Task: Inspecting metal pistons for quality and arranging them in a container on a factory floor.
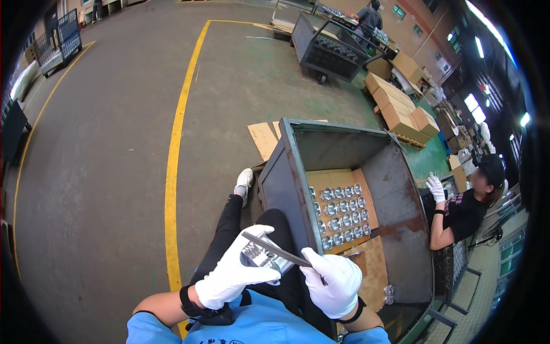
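Metal part (259, 257) sits in the left grip (230, 270).

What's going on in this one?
A seated person grips a shiny silver metal part in the white-gloved left hand and a long, flat dark bar in the white-gloved right hand. The bar crosses over the part; whether they touch is hard to tell. To the person's right stands a large grey metal bin, with rows of similar shiny silver pieces on brown cardboard inside. Beyond it, a co-worker in black has a white-gloved hand raised.
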Demonstrator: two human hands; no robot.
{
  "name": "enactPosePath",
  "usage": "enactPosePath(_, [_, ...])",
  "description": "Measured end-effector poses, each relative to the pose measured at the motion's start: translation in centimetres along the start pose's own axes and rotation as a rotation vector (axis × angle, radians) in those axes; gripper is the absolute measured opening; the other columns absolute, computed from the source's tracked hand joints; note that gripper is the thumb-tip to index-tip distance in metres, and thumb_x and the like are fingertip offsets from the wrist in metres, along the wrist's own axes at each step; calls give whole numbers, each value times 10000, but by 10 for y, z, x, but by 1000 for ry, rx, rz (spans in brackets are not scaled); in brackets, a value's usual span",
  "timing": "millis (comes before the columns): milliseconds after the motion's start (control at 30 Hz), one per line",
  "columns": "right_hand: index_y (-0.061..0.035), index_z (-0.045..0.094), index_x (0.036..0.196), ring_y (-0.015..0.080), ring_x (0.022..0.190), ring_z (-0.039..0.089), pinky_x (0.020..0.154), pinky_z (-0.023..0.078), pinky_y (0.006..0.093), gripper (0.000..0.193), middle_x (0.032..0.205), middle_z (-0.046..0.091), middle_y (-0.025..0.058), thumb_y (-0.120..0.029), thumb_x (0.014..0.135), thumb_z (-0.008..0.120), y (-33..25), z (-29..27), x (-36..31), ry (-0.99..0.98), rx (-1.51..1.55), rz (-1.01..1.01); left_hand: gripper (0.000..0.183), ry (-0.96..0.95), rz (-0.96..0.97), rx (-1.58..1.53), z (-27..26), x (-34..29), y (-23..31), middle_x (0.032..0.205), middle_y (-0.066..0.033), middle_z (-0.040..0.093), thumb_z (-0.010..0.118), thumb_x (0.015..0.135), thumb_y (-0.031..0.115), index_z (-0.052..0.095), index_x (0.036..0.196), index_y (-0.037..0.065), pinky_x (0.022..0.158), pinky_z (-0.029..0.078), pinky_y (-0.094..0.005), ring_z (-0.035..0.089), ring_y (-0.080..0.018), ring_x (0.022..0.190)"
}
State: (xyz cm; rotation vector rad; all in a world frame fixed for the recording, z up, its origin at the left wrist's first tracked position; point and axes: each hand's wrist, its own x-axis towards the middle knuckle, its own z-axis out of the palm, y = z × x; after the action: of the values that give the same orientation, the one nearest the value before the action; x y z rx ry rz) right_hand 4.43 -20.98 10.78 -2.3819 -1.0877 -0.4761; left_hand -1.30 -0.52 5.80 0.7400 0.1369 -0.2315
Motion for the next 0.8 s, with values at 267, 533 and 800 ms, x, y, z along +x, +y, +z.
enactPosePath(267, [-88, 701, 1114, 190, 541, 553, 505, 428, 319, 397, 661, 571, 18, -100, 722, 763, 1, -1, 13, -38, 11, -53, 748, -14, 28, 50, -4, -2, -3, 1151, -82, 581, 793, 762, -9, 394, 1388, 86, 860, 559, -314, 636, -171, 1025])
enactPosePath(533, [-79, 712, 1056, 235, 547, 565, 514, 434, 337, 365, 665, 593, 52, -60, 696, 776, -2, -18, 9, -121, 2, 8, 774, -7, 30, 103, -4, -2, 0, 1138, -42, 556, 816, 744, 4, 400, 1390, 96, 899, 516, -270, 588, -125, 1055])
enactPosePath(800, [-100, 689, 1140, 173, 575, 544, 526, 414, 312, 411, 683, 570, -9, -116, 734, 745, -3, -12, 9, -156, -76, -18, 816, 21, 63, 118, -4, -1, 2, 1118, -22, 527, 851, 708, 30, 406, 1388, 102, 909, 491, -267, 563, -109, 1056])
